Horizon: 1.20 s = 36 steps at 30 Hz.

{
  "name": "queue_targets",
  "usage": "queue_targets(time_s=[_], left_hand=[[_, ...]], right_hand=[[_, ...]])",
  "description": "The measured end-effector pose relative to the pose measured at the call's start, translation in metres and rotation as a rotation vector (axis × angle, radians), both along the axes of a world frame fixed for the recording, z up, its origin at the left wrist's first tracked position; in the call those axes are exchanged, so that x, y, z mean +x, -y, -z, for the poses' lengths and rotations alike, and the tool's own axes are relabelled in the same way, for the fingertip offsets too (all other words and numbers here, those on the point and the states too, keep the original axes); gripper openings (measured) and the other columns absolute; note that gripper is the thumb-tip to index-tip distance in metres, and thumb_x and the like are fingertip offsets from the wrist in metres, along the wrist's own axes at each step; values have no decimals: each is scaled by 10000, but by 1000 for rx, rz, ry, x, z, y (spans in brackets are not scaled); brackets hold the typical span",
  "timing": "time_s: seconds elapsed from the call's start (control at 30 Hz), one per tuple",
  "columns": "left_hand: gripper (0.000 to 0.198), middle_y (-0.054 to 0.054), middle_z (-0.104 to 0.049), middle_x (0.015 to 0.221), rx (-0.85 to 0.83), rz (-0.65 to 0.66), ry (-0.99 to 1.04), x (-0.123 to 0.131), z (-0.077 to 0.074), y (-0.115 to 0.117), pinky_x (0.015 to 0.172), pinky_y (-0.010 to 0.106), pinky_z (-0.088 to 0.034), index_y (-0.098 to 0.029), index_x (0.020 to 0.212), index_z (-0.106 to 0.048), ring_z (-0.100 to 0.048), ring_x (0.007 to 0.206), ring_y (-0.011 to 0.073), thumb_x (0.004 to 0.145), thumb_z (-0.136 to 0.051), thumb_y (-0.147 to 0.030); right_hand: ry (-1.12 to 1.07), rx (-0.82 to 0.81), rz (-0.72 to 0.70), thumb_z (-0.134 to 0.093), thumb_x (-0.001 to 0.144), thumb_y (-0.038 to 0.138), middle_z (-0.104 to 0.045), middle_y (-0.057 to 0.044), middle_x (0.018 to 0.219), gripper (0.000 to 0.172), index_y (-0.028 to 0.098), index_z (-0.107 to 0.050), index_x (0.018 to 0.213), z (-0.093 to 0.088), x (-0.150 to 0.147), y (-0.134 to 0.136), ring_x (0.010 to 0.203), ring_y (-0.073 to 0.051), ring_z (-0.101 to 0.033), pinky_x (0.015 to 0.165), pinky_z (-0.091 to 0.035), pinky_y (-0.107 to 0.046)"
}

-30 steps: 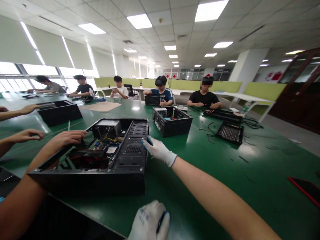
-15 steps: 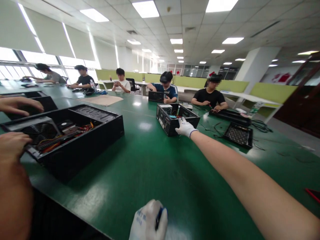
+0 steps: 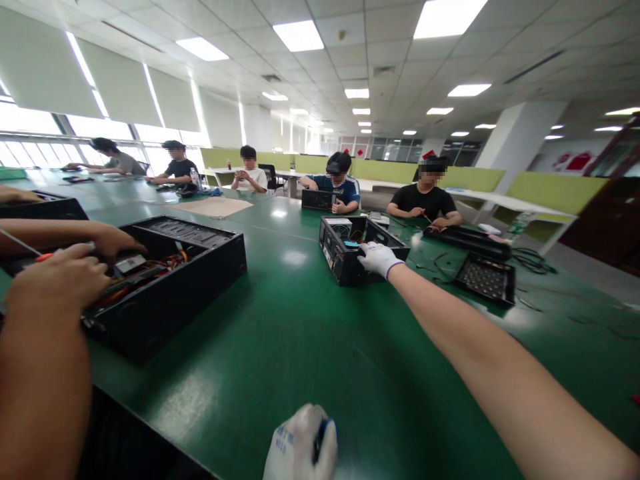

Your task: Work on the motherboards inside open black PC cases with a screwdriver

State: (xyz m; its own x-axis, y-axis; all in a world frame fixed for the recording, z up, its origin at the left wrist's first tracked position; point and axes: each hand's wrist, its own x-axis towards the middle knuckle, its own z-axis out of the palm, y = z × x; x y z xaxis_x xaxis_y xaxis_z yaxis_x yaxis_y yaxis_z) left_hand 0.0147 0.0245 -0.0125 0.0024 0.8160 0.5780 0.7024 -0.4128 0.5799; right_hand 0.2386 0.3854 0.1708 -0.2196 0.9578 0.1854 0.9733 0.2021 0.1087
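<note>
My right hand (image 3: 379,259), in a white glove, reaches far forward with its fingers hooked over the near wall of a small open black computer case (image 3: 350,270). A fan, wires and a light blue piece show inside that case. Low in the middle, close to me, my left hand (image 3: 300,445) is gloved too and closed around a dark, blue-edged object (image 3: 320,440), mostly hidden by the fingers.
At the left, a co-worker's bare hands (image 3: 60,280), one with a screwdriver, work at a large open computer case (image 3: 200,267). A black tray (image 3: 485,279) and cables (image 3: 535,260) lie right on the green table (image 3: 250,373). Several people sit beyond.
The view has shifted slightly. At the left, the co-worker's far hand has come down into the large case. My right hand remains at the small case, and my left hand still holds its object.
</note>
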Motion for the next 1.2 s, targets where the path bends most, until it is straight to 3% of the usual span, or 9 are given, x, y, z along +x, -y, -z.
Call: queue_targets(time_s=[0.23,0.33,0.47,0.6,0.7,0.8,1.0,1.1,1.2], left_hand=[[223,-3,-652,730,-40,71,-41,-5,-10,-1,596,250,-495,-236,910,-620,-671,628,152,1059,-491,-340],[225,1,-675,759,-65,80,-41,-7,-15,0,621,254,-523,-233,931,-630,-690,657,158,1067,-490,-344],[225,5,-694,783,-72,84,-42,-8,-20,2,644,268,-546,-232,940,-641,-706,684,169,1066,-496,-349],[204,5,-697,803,-61,103,-52,-9,-21,4,672,282,-548,-233,950,-639,-709,714,175,1063,-507,-340],[213,-3,-682,786,-96,112,-81,-9,-20,5,655,286,-532,-239,923,-633,-696,700,174,1062,-513,-348],[208,9,-698,817,-81,100,-84,-10,-17,4,690,299,-542,-236,951,-642,-704,730,184,1062,-519,-362],[243,41,-735,871,-23,62,-64,-10,-17,5,746,323,-569,-221,967,-660,-723,778,206,1060,-515,-392],[270,28,-713,809,-17,11,-12,-11,-32,14,698,306,-556,-220,911,-653,-701,727,194,1063,-501,-383],[273,19,-692,776,28,-71,36,-14,-61,29,643,287,-530,-217,892,-657,-675,697,183,1057,-489,-356]], right_hand=[[59,19,-101,-609,1032,446,-678,-126,1303,387,177,-663,1305,-7,-1,84,1155,-256,-665,1001,-547,-464],[64,12,-177,-521,1061,450,-704,-175,1251,413,152,-700,1285,-8,-4,144,1178,-279,-658,1012,-496,-388],[65,-17,-279,-497,1061,456,-728,-137,1176,416,174,-715,1275,-7,-1,235,1097,-283,-681,948,-492,-387],[16,-18,-440,-541,1035,503,-735,-125,1190,462,190,-686,1342,-10,29,302,1034,-280,-696,892,-502,-399],[50,16,-447,-622,983,545,-743,-127,1123,488,178,-709,1294,-14,67,319,970,-292,-681,841,-492,-411],[106,44,-372,-642,983,498,-736,-112,968,361,167,-753,1075,-15,98,318,897,-282,-638,789,-450,-402],[35,95,-428,-603,1010,459,-700,-87,871,322,183,-703,878,-5,103,322,868,-253,-564,796,-391,-390],[-56,89,-478,-589,1009,488,-688,-82,862,355,187,-668,839,1,92,338,850,-240,-542,805,-392,-387],[-114,63,-499,-559,1020,484,-681,-79,869,349,193,-659,855,3,86,357,850,-237,-537,813,-396,-393]])
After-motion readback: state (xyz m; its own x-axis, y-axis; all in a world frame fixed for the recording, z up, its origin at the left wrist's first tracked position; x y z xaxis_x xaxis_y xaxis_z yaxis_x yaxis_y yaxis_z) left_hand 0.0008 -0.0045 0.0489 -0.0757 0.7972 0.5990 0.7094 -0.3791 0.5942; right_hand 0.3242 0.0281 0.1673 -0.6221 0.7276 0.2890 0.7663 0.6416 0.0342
